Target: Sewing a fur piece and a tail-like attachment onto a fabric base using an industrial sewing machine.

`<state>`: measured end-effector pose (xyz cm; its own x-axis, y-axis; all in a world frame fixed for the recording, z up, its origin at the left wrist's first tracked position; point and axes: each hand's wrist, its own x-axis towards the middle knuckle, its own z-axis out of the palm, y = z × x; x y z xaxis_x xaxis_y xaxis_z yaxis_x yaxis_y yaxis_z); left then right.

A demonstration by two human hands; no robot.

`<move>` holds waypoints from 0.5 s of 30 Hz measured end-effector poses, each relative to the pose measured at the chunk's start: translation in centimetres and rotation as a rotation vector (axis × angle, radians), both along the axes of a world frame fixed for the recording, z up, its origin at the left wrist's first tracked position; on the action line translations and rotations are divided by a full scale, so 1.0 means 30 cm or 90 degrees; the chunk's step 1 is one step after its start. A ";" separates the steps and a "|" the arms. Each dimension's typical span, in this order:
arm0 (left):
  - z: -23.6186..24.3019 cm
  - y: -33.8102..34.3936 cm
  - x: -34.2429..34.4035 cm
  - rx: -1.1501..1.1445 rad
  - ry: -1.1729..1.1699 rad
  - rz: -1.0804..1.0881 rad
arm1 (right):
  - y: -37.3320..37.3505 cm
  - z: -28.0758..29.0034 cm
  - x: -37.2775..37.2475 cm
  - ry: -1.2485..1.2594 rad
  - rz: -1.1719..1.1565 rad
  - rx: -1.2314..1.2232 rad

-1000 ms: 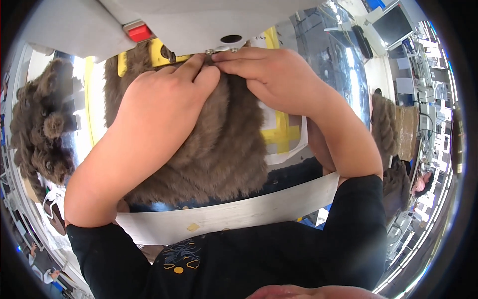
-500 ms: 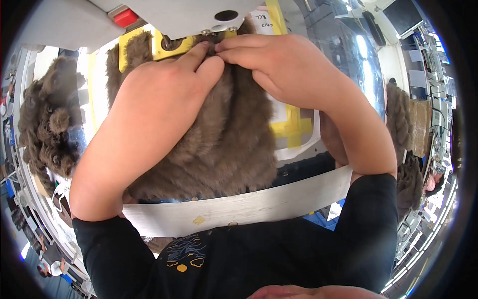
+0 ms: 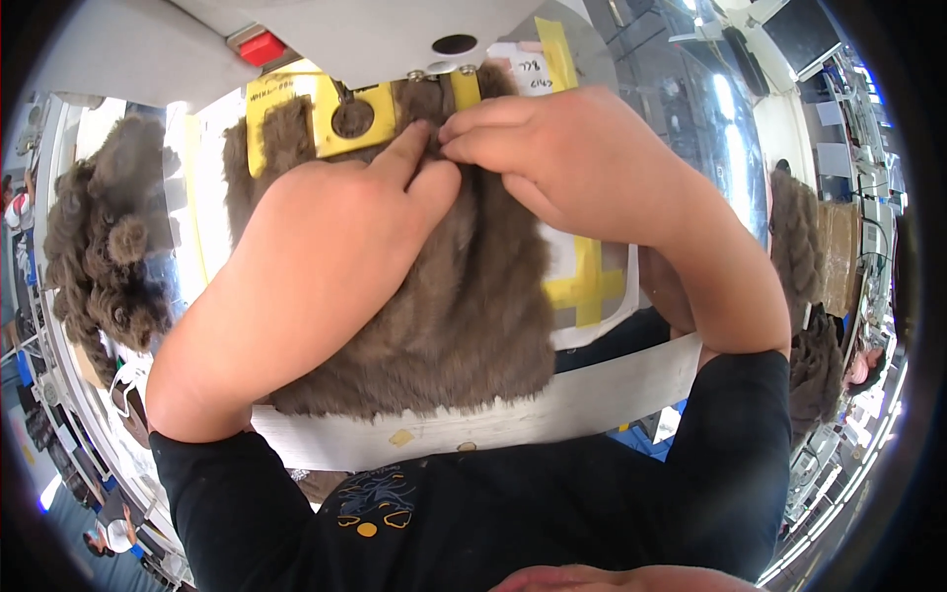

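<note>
A brown fur piece [image 3: 483,326] lies spread in front of me, its far part under a yellow template [image 3: 356,134] with cut-out slots and a round hole. Fur pokes up through the slots. My left hand [image 3: 340,212] lies over the fur, index finger and thumb closed on a fold of it just short of the template. Close beside it, the fingers of my right hand [image 3: 572,148] are bunched on the same fold, fingertips nearly touching the left ones. Hidden under the hands are some fingertips and the fold itself.
A grey sewing machine head [image 3: 395,35] with a red button [image 3: 261,47] hangs over the template. Yellow tape [image 3: 589,286] crosses a white sheet at right. Heaped fur pieces [image 3: 113,237] lie at left, with more fur [image 3: 794,237] at far right. A pale board [image 3: 552,395] edges the table near me.
The yellow template and the fur have slid toward me, baring more of the template below the machine head. Both hands have come nearer with them, still at the same fold.
</note>
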<state>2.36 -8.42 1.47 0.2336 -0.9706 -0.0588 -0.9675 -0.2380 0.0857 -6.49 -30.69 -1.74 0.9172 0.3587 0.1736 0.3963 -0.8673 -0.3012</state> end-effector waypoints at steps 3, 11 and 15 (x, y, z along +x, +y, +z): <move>0.006 0.000 -0.007 0.026 0.002 -0.008 | 0.007 0.009 -0.004 0.012 0.002 0.022; -0.008 -0.023 -0.006 -0.042 0.035 -0.031 | -0.025 0.039 -0.009 0.025 -0.004 -0.042; -0.003 -0.031 -0.001 -0.029 0.057 -0.034 | -0.036 0.031 -0.009 0.021 0.004 -0.020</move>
<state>2.33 -9.36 1.38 0.1775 -0.9836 -0.0322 -0.9667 -0.1804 0.1818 -6.76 -31.76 -0.82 0.9198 0.3695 0.1322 0.3923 -0.8743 -0.2859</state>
